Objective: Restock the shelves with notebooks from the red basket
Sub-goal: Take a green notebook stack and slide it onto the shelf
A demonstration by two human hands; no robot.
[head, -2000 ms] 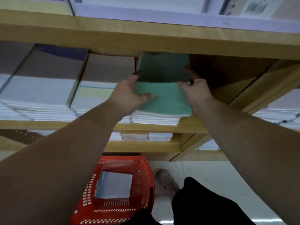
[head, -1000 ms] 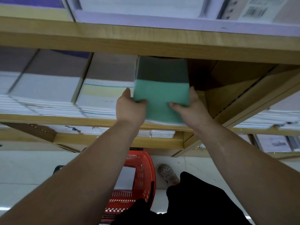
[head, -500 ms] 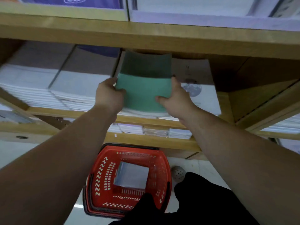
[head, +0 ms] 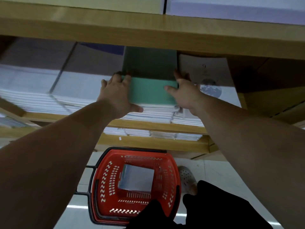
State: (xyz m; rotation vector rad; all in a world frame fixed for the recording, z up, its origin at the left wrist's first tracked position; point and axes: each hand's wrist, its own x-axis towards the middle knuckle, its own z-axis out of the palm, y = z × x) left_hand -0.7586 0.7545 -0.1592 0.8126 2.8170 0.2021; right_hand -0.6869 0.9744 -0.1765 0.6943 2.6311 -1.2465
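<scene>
Two hands, left hand (head: 115, 95) and right hand (head: 184, 95), grasping green notebook (head: 151, 95) by its sides atop shelf (head: 148, 124) stack; red basket (head: 105, 180) below on floor.

No legible text, label or number anywhere (only faint, unreadable marks on the pale moon-print notebook cover (head: 208, 75) and near the green notebook's (head: 151, 80) lower edge).

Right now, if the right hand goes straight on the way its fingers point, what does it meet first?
The right hand points into the shelf, along the edge of the green notebook. The way looks free until the dark back of the shelf, though depth there is unclear.
</scene>
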